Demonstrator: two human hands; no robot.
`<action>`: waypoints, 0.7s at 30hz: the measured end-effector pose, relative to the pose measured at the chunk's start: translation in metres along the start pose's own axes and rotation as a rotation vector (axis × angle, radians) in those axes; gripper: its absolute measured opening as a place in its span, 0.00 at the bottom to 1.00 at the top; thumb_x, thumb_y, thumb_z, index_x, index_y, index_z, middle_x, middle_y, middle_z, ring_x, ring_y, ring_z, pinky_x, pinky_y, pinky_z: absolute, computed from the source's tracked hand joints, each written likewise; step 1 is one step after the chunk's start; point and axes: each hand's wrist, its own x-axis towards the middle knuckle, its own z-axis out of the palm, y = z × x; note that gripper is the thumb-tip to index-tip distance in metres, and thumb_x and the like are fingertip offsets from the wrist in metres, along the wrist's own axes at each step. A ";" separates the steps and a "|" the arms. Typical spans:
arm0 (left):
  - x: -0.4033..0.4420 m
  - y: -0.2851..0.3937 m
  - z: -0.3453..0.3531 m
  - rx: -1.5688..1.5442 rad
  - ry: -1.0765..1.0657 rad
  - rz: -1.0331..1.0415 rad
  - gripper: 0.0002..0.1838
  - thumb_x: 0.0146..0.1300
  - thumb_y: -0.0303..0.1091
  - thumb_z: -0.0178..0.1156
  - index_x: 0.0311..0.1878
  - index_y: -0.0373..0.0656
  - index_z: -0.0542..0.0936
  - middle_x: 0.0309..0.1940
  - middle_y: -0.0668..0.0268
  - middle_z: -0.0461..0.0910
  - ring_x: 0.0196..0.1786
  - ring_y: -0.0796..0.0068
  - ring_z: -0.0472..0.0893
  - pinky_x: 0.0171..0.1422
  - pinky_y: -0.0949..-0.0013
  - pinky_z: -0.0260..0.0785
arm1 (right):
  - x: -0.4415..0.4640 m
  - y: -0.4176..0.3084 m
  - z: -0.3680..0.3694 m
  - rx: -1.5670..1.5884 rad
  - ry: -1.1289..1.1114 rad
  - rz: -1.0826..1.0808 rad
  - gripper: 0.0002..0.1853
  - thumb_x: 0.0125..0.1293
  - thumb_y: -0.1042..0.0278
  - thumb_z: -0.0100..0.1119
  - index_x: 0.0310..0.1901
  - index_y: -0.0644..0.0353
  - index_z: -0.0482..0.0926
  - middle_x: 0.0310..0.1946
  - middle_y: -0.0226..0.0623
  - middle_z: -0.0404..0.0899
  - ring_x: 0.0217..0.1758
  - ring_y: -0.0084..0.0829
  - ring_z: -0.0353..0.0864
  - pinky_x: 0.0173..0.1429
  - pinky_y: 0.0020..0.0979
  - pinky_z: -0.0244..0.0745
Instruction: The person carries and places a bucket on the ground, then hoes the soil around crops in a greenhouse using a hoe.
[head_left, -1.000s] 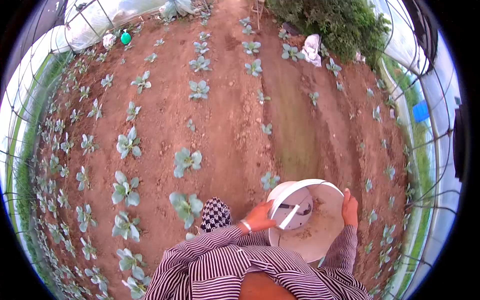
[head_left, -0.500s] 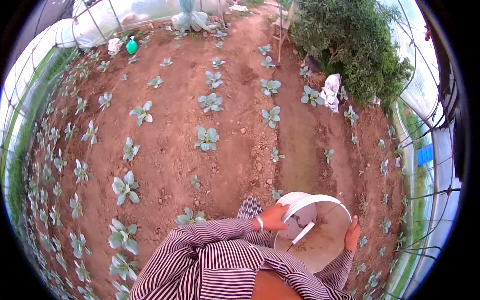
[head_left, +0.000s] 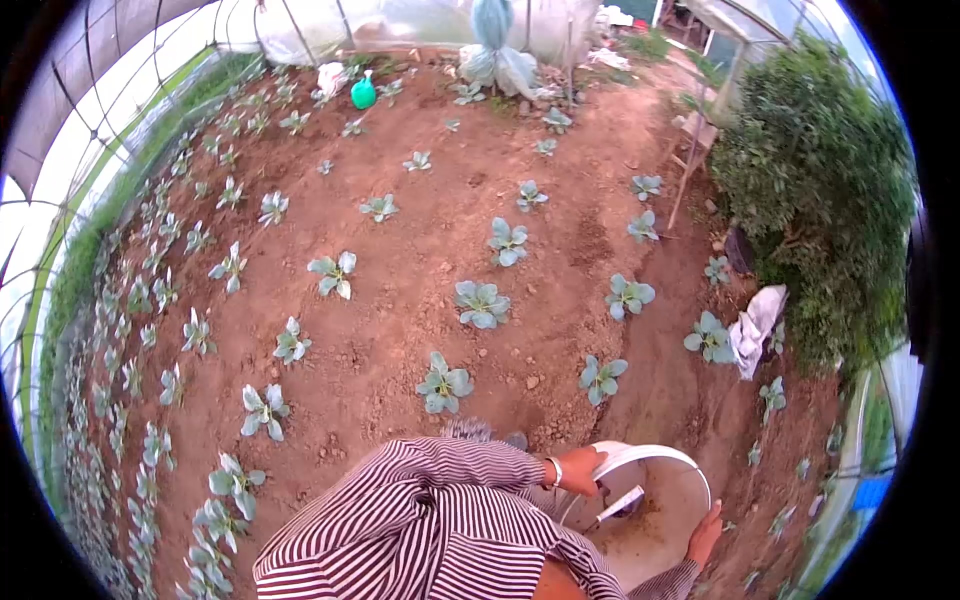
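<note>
White round plastic bucket [head_left: 665,535] is already in grasp before the dark-and-white striped shirt [head_left: 400,525], left hand [head_left: 578,470] curled on its left rim, right hand [head_left: 705,533] clasping its right side, while a white-handled tool [head_left: 621,503] lies inside, untaken.

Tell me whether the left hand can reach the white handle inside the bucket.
Probably yes: the left hand holds the bucket's rim close to the white handle, which lies uncovered, so the way looks free once the hand lets go.
</note>
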 end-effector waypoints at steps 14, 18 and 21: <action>0.337 -0.148 -0.291 -0.029 0.050 0.026 0.37 0.39 0.42 0.61 0.55 0.33 0.67 0.43 0.46 0.73 0.45 0.52 0.74 0.49 0.59 0.67 | 0.366 -0.276 0.105 -0.049 0.025 -0.040 0.34 0.68 0.45 0.33 0.35 0.78 0.73 0.30 0.68 0.71 0.37 0.60 0.72 0.41 0.48 0.64; 0.404 -0.112 -0.408 -0.063 -0.092 -0.007 0.42 0.39 0.42 0.61 0.59 0.31 0.62 0.44 0.46 0.70 0.48 0.51 0.71 0.53 0.61 0.65 | 0.434 -0.341 0.112 0.126 0.094 -0.003 0.31 0.68 0.48 0.35 0.32 0.75 0.72 0.28 0.63 0.73 0.28 0.51 0.69 0.36 0.43 0.63; 0.466 -0.117 -0.465 -0.040 -0.057 0.020 0.42 0.40 0.43 0.60 0.58 0.29 0.62 0.44 0.45 0.69 0.47 0.50 0.72 0.53 0.61 0.65 | 0.480 -0.410 0.116 0.214 0.147 0.075 0.30 0.68 0.47 0.35 0.30 0.73 0.72 0.22 0.56 0.70 0.25 0.43 0.67 0.34 0.40 0.62</action>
